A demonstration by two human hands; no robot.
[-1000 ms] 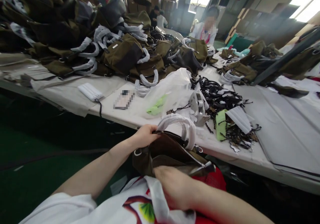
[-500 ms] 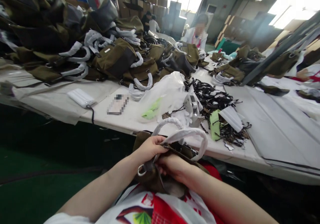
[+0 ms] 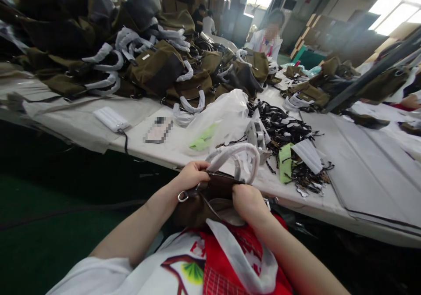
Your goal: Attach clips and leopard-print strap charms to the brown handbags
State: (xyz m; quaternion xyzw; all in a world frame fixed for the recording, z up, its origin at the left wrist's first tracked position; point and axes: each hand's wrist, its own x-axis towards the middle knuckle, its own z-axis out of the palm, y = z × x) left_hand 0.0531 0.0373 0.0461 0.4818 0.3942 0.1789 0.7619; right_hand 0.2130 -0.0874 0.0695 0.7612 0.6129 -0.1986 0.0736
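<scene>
An olive handbag (image 3: pixel 190 214) with dark trim rests against my lap at the table's front edge, its zipped top open. One wrapped white handle (image 3: pixel 253 154) stands up at the far side, and the other handle (image 3: pixel 226 242) hangs toward me over the red apron. My left hand (image 3: pixel 194 175) is closed on the bag's left top edge, thumb by the zipper (image 3: pixel 210 209). At the right side of the opening is my right hand (image 3: pixel 248 200), bent downward with its fingertips hidden in the bag. A metal ring (image 3: pixel 183 196) shows at the bag's left end.
Olive handbags (image 3: pixel 154 69) are heaped along the table's back and left. Nearer lie a phone (image 3: pixel 158 130), a white power bank (image 3: pixel 111 119), a clear plastic bag (image 3: pixel 226 111) and a pile of black straps (image 3: pixel 286 126). A slanted pole (image 3: pixel 365 82) rises at right. A person (image 3: pixel 266 38) stands across the table.
My hands have moved apart: the left to the bag's left edge, the right further right. The bag's mouth is spread wider, and one handle has dropped toward me.
</scene>
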